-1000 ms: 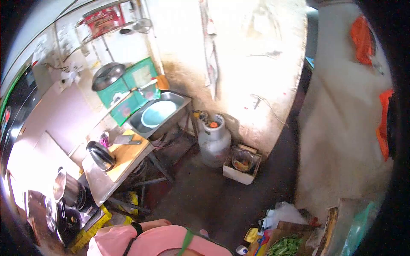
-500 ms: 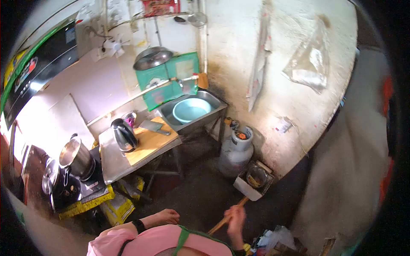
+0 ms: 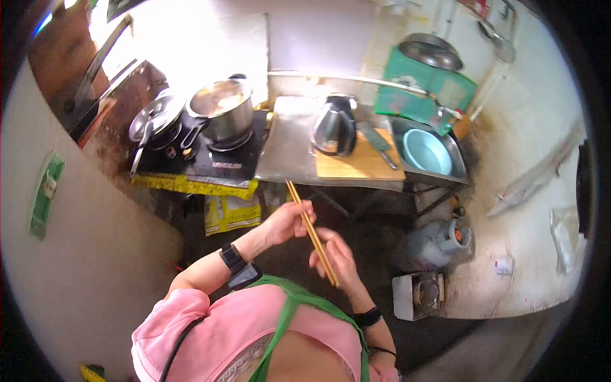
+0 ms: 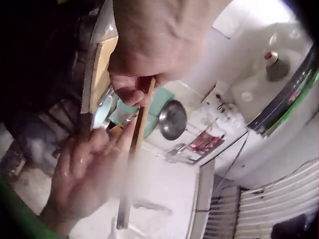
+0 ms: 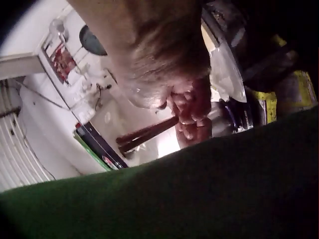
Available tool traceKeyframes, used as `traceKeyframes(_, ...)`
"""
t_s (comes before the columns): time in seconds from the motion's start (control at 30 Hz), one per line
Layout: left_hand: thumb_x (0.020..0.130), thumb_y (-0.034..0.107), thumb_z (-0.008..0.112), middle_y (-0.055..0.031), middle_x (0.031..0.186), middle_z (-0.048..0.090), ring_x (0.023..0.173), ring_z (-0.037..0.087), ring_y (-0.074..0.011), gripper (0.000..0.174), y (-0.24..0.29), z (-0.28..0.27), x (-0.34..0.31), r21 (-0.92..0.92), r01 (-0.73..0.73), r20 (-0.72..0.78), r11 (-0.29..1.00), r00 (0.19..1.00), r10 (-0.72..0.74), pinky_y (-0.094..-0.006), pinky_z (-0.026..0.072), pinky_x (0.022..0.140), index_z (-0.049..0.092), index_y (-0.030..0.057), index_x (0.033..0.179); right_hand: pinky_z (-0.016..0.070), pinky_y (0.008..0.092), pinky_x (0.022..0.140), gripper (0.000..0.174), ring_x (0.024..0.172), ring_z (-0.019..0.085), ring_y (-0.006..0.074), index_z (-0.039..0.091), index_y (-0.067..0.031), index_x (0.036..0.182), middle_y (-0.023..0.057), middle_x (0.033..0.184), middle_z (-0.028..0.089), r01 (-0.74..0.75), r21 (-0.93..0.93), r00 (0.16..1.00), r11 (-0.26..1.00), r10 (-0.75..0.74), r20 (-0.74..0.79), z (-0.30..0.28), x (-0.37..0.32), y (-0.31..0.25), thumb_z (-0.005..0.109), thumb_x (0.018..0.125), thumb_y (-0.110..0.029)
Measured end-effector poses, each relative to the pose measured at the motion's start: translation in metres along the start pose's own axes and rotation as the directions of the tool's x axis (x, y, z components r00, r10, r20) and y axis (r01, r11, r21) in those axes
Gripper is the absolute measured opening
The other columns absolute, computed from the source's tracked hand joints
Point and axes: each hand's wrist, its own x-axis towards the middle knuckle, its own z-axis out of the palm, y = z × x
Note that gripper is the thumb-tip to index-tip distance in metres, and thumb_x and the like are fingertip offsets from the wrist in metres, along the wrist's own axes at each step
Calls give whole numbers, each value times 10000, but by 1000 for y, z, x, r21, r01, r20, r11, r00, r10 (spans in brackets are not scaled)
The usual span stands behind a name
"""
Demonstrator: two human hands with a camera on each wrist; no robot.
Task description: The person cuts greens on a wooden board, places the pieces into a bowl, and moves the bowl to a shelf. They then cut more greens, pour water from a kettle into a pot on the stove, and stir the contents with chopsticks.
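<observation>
My left hand [image 3: 287, 223] grips a pair of long wooden chopsticks [image 3: 320, 249] near their middle, in front of my chest. One end points up toward the counter, the other down past my right hand. Close beside the lower part is my right hand [image 3: 338, 260], its fingers extended. In the left wrist view the chopsticks [image 4: 139, 127] come out of my left hand [image 4: 157, 42], and the spread right hand [image 4: 82, 174] lies behind them. The right wrist view shows my right hand [image 5: 154, 64] partly over the left fingers, with the chopsticks [image 5: 149, 134] sticking out.
Ahead to the left, a steel pot [image 3: 223, 114] with food stands on a black cooktop [image 3: 226, 164], beside a lid [image 3: 156, 118]. An electric kettle [image 3: 335, 127] and a cleaver [image 3: 375, 141] share a cutting board [image 3: 356, 167]. Rightward are a blue basin [image 3: 426, 153] and gas cylinder [image 3: 429, 245].
My view has swung left from the gas cylinder to the stove and counter. The chopsticks have passed from my right hand to my left, and both hands have come together before my chest.
</observation>
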Motion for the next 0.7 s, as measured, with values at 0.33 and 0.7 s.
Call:
traceKeyframes(0.33,937,369,460,-61,808,609,574,570,-121,321,143,-135,-57,-218,-225,-64,950,974,216,-231,464,490,551,65,891,519,320,576,253,738,616,239,598,-2,930,129,926,569,750,-620,515,-231,-383,767,152,193,-41,687,693,-15)
traceKeyframes(0.7,953,230,447,-61,809,611,648,594,-142,251,130,-283,-165,-38,-313,-465,949,846,260,-274,497,556,523,19,1067,487,283,578,184,621,626,159,657,-59,881,98,706,655,441,-894,848,74,-360,389,157,518,-115,648,786,-217)
